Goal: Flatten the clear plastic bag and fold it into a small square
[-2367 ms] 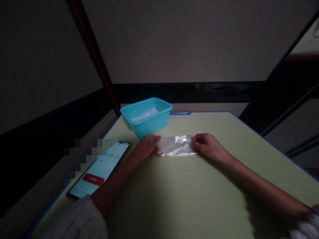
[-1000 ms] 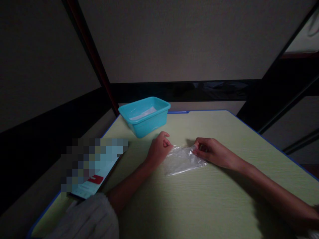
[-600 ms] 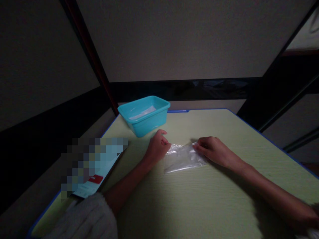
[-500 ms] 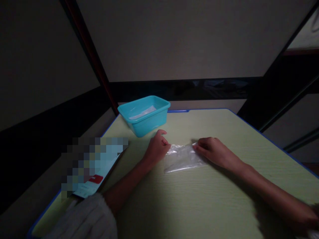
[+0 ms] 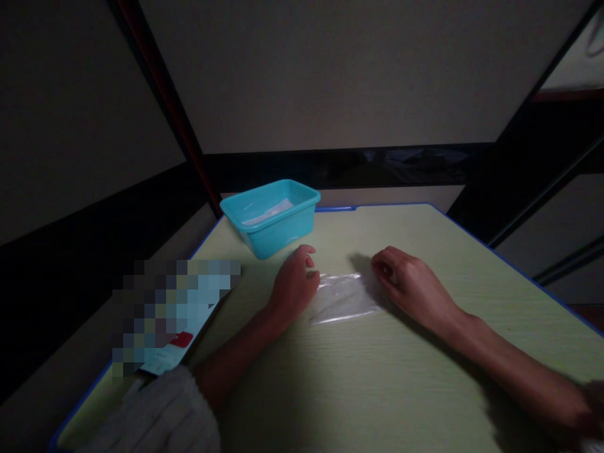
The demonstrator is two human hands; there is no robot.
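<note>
A clear plastic bag [image 5: 346, 301] lies flat on the table between my hands. My left hand [image 5: 293, 283] rests at the bag's left edge, its thumb by the upper left corner. Its fingers are loosely bent and apart from the thumb, with nothing seen between them. Just above the bag's right end is my right hand [image 5: 406, 280], its fingers curled in against the thumb. It casts a shadow on the table, and I see no plastic in it. The right end of the bag is partly hidden by this hand.
A turquoise plastic basin [image 5: 283, 234] with something whitish inside stands at the back left. On the left edge lies a flat, pale printed item [image 5: 165, 360] with a red patch, partly pixelated. The pale wooden table [image 5: 358, 390] has a blue rim, with dark-banded panels behind.
My right hand has come off the bag's upper right corner, rising slightly and moving right. The bag's upper edge has settled flatter. My left hand has barely moved, its thumb slightly freer of the plastic.
</note>
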